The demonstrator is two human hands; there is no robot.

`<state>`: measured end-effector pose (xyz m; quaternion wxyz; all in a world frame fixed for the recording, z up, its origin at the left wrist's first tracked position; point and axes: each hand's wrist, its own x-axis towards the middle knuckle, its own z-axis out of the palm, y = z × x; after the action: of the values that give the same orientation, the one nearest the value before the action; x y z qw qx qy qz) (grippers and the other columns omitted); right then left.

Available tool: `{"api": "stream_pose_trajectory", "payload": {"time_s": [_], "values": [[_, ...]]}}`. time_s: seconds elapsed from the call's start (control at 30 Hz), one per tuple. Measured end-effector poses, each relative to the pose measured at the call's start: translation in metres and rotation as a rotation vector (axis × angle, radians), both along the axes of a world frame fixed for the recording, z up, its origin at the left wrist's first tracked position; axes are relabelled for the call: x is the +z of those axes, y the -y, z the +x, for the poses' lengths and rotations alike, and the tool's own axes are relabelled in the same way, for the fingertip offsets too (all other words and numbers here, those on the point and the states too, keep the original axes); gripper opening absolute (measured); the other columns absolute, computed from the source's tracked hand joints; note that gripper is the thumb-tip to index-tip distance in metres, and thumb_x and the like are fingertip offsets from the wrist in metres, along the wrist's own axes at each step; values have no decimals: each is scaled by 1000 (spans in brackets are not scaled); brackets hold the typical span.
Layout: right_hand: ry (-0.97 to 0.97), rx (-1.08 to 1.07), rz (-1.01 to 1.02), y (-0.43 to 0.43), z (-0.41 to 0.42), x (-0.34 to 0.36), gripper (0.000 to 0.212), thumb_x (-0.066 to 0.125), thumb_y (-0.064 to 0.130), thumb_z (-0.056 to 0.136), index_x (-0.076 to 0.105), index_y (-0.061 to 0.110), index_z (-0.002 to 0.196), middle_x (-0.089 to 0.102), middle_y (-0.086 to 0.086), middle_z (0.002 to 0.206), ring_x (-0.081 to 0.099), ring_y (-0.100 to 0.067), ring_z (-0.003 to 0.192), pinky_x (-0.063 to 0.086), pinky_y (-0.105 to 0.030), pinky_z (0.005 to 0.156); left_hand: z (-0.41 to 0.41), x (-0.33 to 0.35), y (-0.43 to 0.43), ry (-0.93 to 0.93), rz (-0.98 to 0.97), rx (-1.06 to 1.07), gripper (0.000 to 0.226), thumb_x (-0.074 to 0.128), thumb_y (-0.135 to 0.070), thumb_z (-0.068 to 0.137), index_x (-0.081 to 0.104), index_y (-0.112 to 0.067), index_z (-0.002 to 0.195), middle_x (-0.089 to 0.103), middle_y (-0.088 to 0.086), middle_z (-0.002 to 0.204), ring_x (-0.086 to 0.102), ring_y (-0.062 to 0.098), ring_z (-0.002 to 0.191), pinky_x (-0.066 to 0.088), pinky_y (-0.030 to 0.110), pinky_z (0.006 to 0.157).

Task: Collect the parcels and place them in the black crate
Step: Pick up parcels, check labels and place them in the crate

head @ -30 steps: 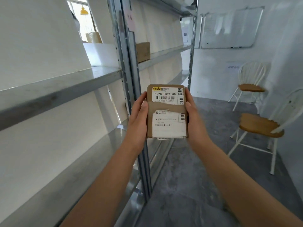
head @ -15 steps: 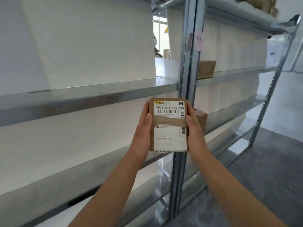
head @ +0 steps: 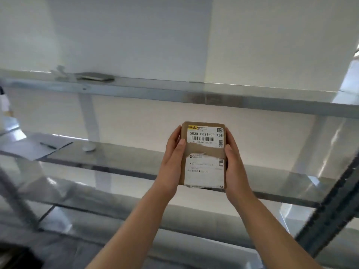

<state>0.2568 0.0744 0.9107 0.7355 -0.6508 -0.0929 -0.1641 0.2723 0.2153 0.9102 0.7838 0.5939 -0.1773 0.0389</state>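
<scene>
Parcel, brown cardboard, labels facing up, held mid-air near metal shelving; left hand and right hand grip its long edges, likely keeping barcodes readable and load steady.

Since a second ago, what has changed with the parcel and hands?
Only the view moved: it swung left from the aisle to face the shelves; a pen and paper now show on them. Nothing taken or let go. The parcel stays upright, label facing the camera, gripped at its sides by the left hand and right hand.
</scene>
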Motion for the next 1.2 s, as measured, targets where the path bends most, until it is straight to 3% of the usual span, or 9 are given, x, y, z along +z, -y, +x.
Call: {"api": "stream_pose_trajectory", "payload": {"time_s": [0.2,0.33,0.53,0.67,0.77,0.93,1.03,1.1,1.2], "values": [[-14,281,-36,-124,30,-3,60,29,56,88,26,38,145,46,10,142,50,-11,124,45,-46,102,-7,-6,-121,-3,23,294,48,40,-56,89,38,-44,136,66,-13,117,65,10,106,56,21,76],[2,445,-73,-218,51,-4,59,26,57,87,26,40,143,51,12,137,57,-6,115,55,-30,88,-12,-3,-211,3,48,463,40,38,-55,91,40,-50,130,67,-17,112,66,7,103,56,20,75],[-4,654,-36,-354,71,-10,59,39,49,85,26,43,143,56,19,128,59,-2,110,55,-25,82,-17,-6,-338,8,70,615,40,35,-44,99,36,-37,138,64,-9,121,64,8,107,55,21,81],[-23,745,-32,-431,83,-25,57,44,43,86,29,46,141,61,23,120,62,-3,105,54,-19,72,-20,-18,-406,-11,61,686,31,38,-46,93,41,-49,123,67,-18,114,64,5,107,54,21,81],[-50,810,-54,-489,89,-41,53,43,42,87,32,46,139,63,22,115,64,-3,101,54,-17,69,-24,-32,-456,-59,19,754,37,40,-48,91,40,-48,128,65,-12,119,64,11,110,55,29,88],[-75,939,-81,-581,106,-53,43,41,40,88,37,63,124,60,28,117,61,-1,106,53,-17,74,-22,-47,-538,-128,28,892,44,44,-55,86,39,-53,130,66,-15,120,64,9,108,56,27,83],[-47,1048,-80,-639,125,-53,55,40,42,87,30,42,142,56,14,130,58,-5,113,54,-25,85,-16,-46,-585,-160,41,1001,55,44,-61,85,33,-51,139,62,-13,127,63,9,112,55,30,89],[-28,1116,-84,-677,135,-51,57,41,42,87,30,38,143,53,9,134,57,-8,116,52,-31,91,-12,-42,-614,-182,41,1060,58,42,-61,87,27,-50,142,56,-11,135,59,11,118,51,38,98],[-12,1219,-95,-729,149,-50,42,42,39,88,37,55,127,60,28,116,60,3,106,53,-18,78,-7,-43,-651,-226,32,1127,57,40,-57,91,21,-50,145,53,-9,139,56,14,122,46,46,102]]}}
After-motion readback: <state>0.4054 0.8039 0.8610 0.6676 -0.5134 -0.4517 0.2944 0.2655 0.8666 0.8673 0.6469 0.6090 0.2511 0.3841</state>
